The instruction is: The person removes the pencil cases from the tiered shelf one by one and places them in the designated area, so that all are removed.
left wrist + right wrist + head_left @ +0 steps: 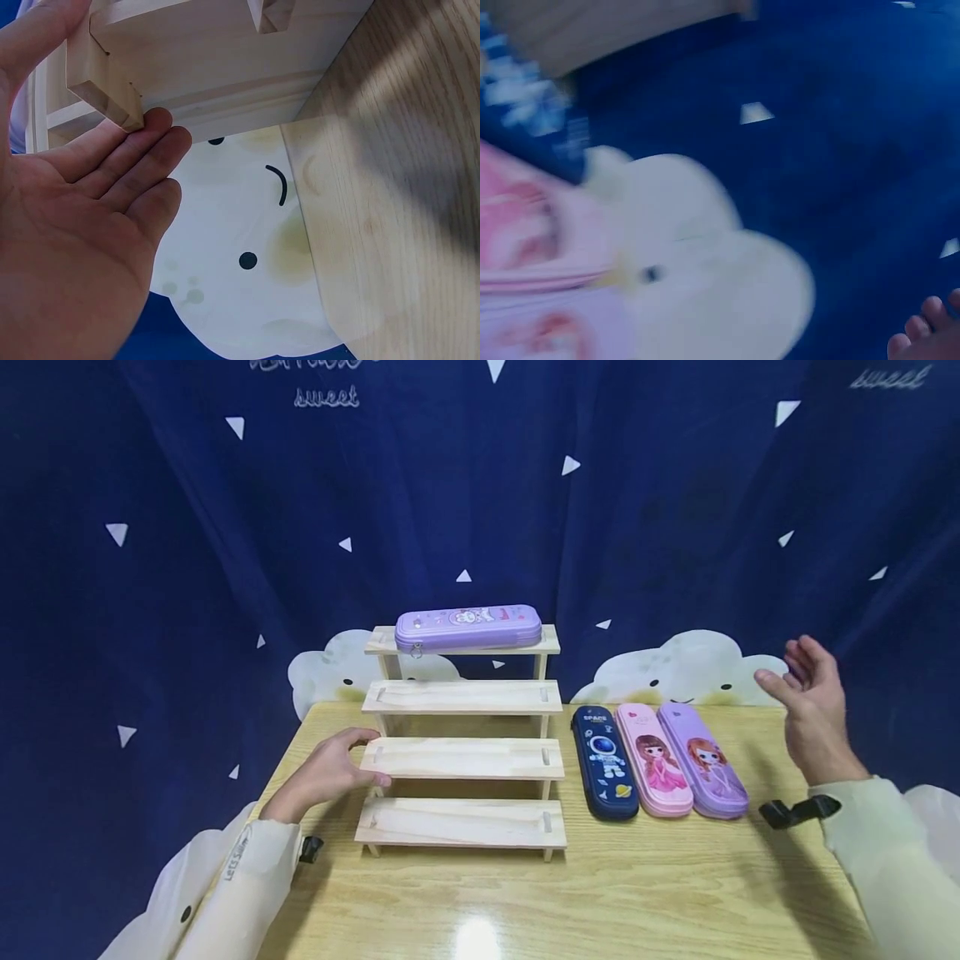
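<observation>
At the left end of a wooden tiered rack (461, 758), my left hand (327, 768) grips the end of its third tier from the top, thumb at the front edge. In the left wrist view its fingers (154, 154) reach past the rack's wooden side piece. My right hand (817, 722) is raised over the table's right side, fingers loosely bent, holding nothing. Nearest to it lies a purple pencil case (705, 762) with a girl on it. Beside that are a pink pencil case (654, 760) and a navy astronaut pencil case (604, 763).
On the rack's top tier lies another purple pencil case (468, 628), set lengthwise. The wood-grain table (420, 902) carries everything. Behind it hangs a dark blue curtain (480, 485) with white triangles, and cloud-shaped panels (690, 664) stand along the back edge.
</observation>
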A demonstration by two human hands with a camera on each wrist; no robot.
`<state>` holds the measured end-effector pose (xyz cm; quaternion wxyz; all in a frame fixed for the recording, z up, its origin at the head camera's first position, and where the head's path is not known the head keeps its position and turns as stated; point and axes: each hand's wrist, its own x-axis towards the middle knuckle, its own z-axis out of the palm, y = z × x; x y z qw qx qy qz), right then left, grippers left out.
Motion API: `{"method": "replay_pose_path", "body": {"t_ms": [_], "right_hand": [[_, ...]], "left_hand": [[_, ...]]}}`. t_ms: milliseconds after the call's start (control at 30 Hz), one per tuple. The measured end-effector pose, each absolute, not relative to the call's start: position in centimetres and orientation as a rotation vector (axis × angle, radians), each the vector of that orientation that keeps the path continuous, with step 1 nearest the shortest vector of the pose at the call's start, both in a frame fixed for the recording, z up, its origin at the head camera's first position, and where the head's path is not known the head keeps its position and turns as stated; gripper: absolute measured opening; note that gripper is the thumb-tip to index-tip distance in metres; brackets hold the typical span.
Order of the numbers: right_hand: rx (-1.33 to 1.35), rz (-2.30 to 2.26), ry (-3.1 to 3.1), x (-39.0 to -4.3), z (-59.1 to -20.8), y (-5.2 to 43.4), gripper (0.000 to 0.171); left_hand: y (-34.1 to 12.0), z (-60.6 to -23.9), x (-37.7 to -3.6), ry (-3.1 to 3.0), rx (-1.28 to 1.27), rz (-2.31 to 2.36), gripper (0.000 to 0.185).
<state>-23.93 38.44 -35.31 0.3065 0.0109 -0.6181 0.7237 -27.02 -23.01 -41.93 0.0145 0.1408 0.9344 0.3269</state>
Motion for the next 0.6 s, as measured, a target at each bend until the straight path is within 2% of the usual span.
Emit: {"method": "replay_pose_path", "body": {"t_ms": [333, 600], "right_hand": [[0.394, 1.941, -1.512, -26.3, -25.9, 35.0, 0.074], [0.682, 1.887, -1.698, -28.5, -22.4, 27.5, 0.076]], "left_hand": [[-23.1, -41.8, -27.0, 2.913, 0.439, 0.991, 0.095], [-22.9, -41.8, -27.0, 2.921, 0.445, 1.006, 0.090]]}}
